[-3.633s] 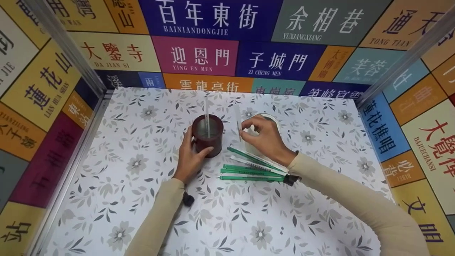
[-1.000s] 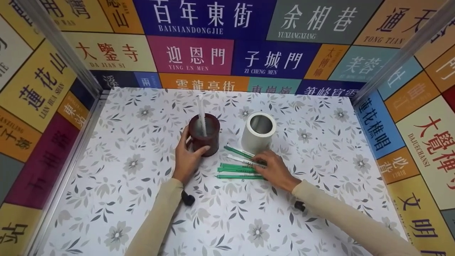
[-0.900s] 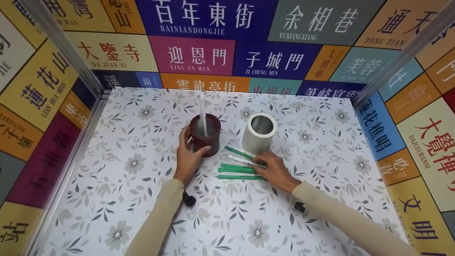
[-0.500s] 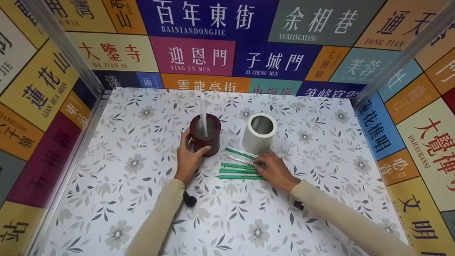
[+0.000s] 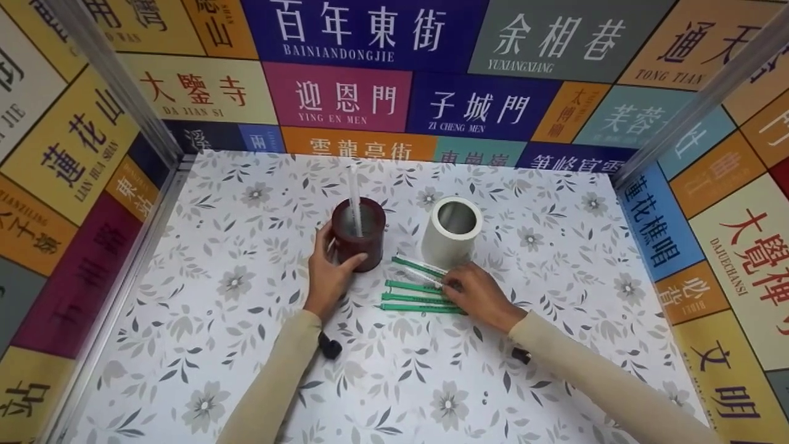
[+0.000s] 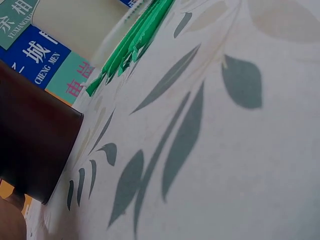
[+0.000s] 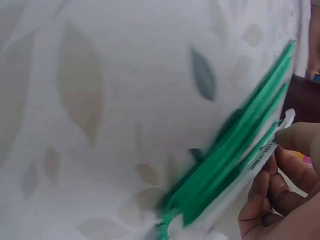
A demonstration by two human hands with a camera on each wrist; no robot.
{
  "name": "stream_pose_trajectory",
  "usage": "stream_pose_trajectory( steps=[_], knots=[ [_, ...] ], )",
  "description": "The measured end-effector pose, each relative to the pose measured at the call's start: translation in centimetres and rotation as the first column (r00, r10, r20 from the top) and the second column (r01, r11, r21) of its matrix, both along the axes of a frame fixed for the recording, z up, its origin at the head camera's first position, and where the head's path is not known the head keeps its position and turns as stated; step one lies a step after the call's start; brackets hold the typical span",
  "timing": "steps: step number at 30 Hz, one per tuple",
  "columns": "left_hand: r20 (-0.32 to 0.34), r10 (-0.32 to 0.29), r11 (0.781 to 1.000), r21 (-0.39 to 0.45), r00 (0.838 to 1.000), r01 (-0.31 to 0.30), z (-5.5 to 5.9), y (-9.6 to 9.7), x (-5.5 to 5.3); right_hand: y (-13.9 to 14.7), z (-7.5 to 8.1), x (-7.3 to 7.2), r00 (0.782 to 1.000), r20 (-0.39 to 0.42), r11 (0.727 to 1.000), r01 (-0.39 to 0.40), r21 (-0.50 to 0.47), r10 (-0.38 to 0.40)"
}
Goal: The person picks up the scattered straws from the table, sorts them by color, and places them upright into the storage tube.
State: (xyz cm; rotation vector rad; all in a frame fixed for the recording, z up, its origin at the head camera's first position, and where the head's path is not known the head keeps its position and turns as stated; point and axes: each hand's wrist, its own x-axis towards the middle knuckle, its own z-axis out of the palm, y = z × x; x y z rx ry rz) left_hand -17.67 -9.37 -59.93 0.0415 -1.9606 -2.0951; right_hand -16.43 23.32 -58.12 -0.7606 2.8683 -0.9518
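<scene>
My left hand (image 5: 327,280) grips the side of a dark red cup (image 5: 372,250), thumb across its front. White wrapped drinking straws (image 5: 354,200) stick up from this cup, close together; whether one or two cannot be told. My right hand (image 5: 481,299) is at the right end of a loose row of paper-wrapped straws on the table. In the right wrist view its thumb and fingers pinch a white wrapped straw (image 7: 252,172), alongside several green wrapped straws (image 7: 225,165). The right ends of these straws are hidden under the hand in the head view.
A white cup (image 5: 445,248) with a metallic inside stands behind my right hand. The table (image 5: 277,382) has a floral cover. Printed wall panels (image 5: 339,95) enclose the back and sides.
My right hand has come down from beside the white cup, where it held a white straw upright, to the straws on the table. The loose straws shift slightly. My left hand stays on the cup.
</scene>
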Motion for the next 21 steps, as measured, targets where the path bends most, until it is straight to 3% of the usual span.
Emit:
stream_pose_trajectory(
  steps=[6,14,21],
  knots=[
    [-0.01,-0.004,1.0,-0.029,1.0,0.004,-0.1,-0.2,0.0,-0.4,2.1,0.3,0.999,0.033,0.998,-0.016,-0.064,0.018],
    [-0.014,-0.008,0.999,-0.051,1.0,0.007,-2.2,-0.7,-1.0,-1.0,4.6,0.5,0.985,0.17,0.978,0.009,-0.21,0.028],
    [-0.05,-0.027,0.998,-0.06,0.998,0.024,-2.8,-0.9,-1.1,-2.3,6.5,0.2,0.986,0.169,0.963,0.041,-0.267,0.006]
  ],
)
